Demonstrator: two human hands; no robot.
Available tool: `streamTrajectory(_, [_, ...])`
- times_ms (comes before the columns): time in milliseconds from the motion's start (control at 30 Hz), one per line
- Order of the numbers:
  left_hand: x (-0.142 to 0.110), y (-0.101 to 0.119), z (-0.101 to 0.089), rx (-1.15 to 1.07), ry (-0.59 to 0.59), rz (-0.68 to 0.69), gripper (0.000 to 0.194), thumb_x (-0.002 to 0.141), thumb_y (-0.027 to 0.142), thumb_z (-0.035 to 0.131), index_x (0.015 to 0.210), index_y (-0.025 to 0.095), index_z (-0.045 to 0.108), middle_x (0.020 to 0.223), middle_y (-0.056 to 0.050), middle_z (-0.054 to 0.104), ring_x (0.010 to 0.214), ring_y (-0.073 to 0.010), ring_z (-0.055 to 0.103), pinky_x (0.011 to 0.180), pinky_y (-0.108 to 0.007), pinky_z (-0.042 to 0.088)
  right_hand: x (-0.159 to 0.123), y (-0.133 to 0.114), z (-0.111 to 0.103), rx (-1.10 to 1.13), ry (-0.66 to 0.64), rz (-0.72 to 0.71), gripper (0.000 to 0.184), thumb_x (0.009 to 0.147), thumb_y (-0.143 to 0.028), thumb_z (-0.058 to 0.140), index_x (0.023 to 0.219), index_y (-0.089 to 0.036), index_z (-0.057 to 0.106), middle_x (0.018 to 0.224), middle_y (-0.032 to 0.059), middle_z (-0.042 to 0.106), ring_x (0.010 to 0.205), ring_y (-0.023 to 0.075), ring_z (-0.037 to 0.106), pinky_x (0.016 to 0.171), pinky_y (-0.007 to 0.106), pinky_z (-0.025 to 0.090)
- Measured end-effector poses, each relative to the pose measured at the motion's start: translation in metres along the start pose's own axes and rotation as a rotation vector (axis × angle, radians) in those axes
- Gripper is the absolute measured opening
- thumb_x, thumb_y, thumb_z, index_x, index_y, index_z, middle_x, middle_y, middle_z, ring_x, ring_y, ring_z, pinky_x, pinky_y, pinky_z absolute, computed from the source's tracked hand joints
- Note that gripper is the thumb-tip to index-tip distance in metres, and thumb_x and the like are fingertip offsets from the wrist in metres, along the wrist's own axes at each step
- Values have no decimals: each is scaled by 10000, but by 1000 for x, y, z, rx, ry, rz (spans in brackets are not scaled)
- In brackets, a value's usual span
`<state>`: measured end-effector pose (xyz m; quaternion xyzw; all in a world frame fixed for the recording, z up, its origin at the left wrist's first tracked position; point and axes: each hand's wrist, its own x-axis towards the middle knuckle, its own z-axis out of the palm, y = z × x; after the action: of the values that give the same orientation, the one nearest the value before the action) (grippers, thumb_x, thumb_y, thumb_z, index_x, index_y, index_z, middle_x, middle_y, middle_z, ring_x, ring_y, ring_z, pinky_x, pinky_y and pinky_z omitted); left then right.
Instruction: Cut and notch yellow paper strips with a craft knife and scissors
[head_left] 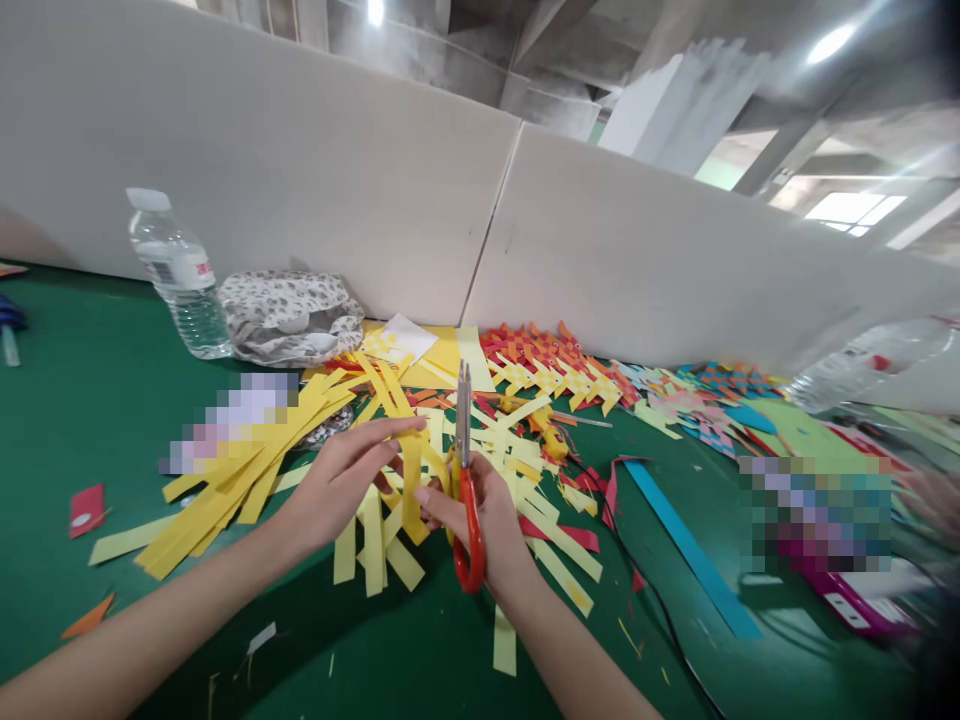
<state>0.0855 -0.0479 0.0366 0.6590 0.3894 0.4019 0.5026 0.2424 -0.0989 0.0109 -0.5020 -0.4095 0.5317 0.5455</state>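
Note:
My right hand [480, 520] grips red-handled scissors [466, 480], blades closed and pointing up. My left hand [341, 480] has its fingers stretched toward a folded yellow paper strip [412, 480], touching it at the top. The right hand's fingers also pinch this strip. Both hands hover over a heap of yellow paper strips [300, 440] on the green table [112, 400].
A water bottle [180, 275] and a crumpled patterned cloth [289, 315] stand at the back left by a white partition [300, 170]. Woven coloured paper pieces [555, 365] lie behind, a blue strip [690, 550] and a black cable [645, 590] to the right. Another bottle [870, 365] lies far right.

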Motion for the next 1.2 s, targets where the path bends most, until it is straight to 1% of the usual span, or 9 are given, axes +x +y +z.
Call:
streamTrajectory(167, [1,-19,-3,-32,50,-35,355,840,419,472,1111,274,650,1180,-50,609,777,-191,605,556,-257,531,2,-1,-2,-42,77,-65,332,630,-231,759,813,-235,482,841,-27,573,742,153,608,683,297,507])
streamTrajectory(233, [-1,-24,-3,-26,75,-47,362,817,426,517,1116,265,642,1054,-50,642,722,-171,589,558,-252,535,1,-4,-2,-63,66,-61,315,642,-220,745,823,-236,487,850,-18,591,750,162,609,694,314,509])
streamTrajectory(300, [-1,-28,-1,-47,99,-44,372,794,410,563,1130,263,620,834,-18,638,654,-147,556,573,-250,541,1,-6,-1,-75,66,-52,311,641,-201,740,813,-233,483,827,-15,607,750,164,611,714,321,506])
streamTrajectory(367, [0,-29,0,-87,108,-49,397,768,380,609,1147,265,588,657,31,563,605,-127,527,585,-241,538,1,-6,-1,-94,70,-47,303,641,-192,736,798,-229,479,803,-17,613,739,159,608,726,318,498])
streamTrajectory(433, [0,-28,1,-139,117,-73,450,729,343,664,1159,262,559,593,62,505,591,-114,522,583,-222,529,2,-3,-2,-120,60,-46,287,647,-197,731,791,-226,485,802,-17,617,737,155,605,732,315,491])
streamTrajectory(533, [1,-25,1,-210,152,-121,508,672,302,722,1147,241,552,595,70,501,594,-105,523,563,-201,515,3,2,-2,-171,32,-33,309,624,-205,748,780,-223,482,789,-18,616,744,160,598,716,311,487])
streamTrajectory(867, [-1,-28,6,-328,219,-181,427,642,328,744,1017,220,572,598,80,494,595,-92,530,544,-179,503,-8,-3,3,-408,4,31,376,571,-235,773,796,-230,473,798,-33,576,642,131,529,601,273,458])
streamTrajectory(1000, [-1,-29,5,-367,234,-217,414,646,344,738,1016,235,586,599,85,475,614,-95,548,570,-190,515,-5,-2,4,-337,40,28,347,584,-228,758,773,-221,468,765,-26,573,633,133,544,589,270,456])
streamTrajectory(1200, [-1,-29,2,-401,211,-244,415,651,361,734,1025,226,616,795,14,622,717,-124,584,623,-220,529,4,3,-2,-110,48,-59,361,567,-232,770,767,-228,469,749,-29,600,673,150,593,669,298,483])
